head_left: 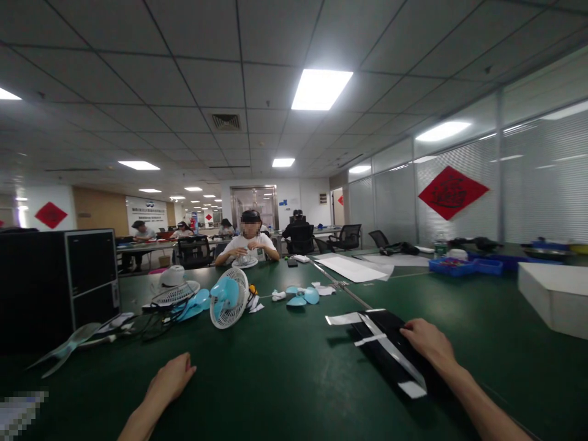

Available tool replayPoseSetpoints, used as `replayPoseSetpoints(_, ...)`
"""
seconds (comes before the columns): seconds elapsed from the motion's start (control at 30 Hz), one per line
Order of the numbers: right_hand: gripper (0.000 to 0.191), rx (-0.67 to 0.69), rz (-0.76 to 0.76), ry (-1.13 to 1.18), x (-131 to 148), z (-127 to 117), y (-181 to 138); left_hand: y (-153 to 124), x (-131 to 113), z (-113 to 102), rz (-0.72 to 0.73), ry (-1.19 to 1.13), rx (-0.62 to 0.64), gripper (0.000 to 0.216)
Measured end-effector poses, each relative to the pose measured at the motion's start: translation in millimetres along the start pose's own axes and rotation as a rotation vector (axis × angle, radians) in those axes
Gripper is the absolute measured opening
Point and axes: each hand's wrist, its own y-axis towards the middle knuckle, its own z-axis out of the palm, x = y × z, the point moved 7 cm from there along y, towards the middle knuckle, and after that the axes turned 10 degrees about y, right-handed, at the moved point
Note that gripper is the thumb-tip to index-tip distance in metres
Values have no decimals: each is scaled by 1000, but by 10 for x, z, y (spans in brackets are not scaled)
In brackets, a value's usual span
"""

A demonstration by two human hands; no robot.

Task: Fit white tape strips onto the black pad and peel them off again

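Observation:
My right hand (427, 342) pinches the right edge of a flat black piece (374, 349) with white tape strips (390, 346) across it. The piece lies slanted on the green table, and some strip ends stick out past its edges. I cannot tell what kind of thing it is. My left hand (171, 376) is a loose fist above the table at the lower left, apart from everything around it. Nothing shows in its curled fingers. Beyond it a small fan head (229, 300) with a white cage and light blue blades stands tilted.
A black computer case (92, 272) stands at left, with fan parts and cables beside it. Blue blades (301, 297) lie mid-table. White sheets (351, 266), a blue tray (452, 265) and a white box (554, 294) are at right. A co-worker (250, 242) handles a fan part opposite.

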Motion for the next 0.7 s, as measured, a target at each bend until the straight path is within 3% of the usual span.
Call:
replayPoseSetpoints(0.4, 26, 75, 48, -65, -108, 126, -1, -11, -54, -33, 7, 87, -46, 17)
replayPoseSetpoints(0.7, 23, 43, 8, -54, -78, 112, -25, -114, -103, -103, 4, 40, -21, 18)
